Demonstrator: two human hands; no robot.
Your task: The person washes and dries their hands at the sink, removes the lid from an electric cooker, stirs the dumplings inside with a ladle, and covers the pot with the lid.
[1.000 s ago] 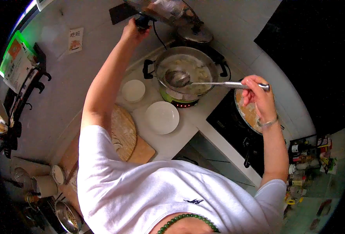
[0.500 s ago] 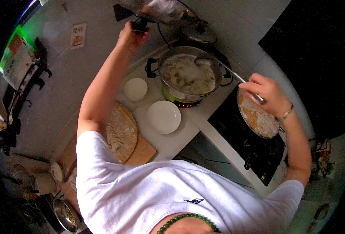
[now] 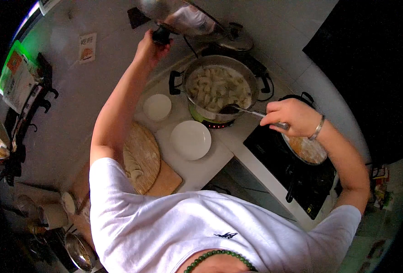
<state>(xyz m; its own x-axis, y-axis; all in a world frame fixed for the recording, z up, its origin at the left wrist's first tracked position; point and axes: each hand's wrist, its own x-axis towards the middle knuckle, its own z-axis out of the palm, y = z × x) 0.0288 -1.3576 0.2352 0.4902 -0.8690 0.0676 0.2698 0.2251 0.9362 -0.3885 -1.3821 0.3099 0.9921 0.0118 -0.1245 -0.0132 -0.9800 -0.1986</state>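
Toward the back corner of the counter (image 3: 210,170): pot (image 3: 254,81), dumplings (image 3: 217,86) inside.
Right hand (image 3: 292,118), nearer: fingers curled round ladle (image 3: 255,113), slanting ahead-left to pot's near rim.
Left hand (image 3: 149,48): fingers wrapped round tilted lid's (image 3: 192,20) knob (image 3: 161,35).

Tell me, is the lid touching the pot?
Apart: the head view shows the lid raised, with wall visible between it and the pot.

From where I stand, one head-worn camera faces forward and steeply down. Its wide, dark-edged field spans, at arm's length, the wearer's white shirt (image 3: 188,223), desk (image 3: 231,136), pot (image 3: 204,109), wall (image 3: 281,50), left hand (image 3: 150,49) and right hand (image 3: 293,117).
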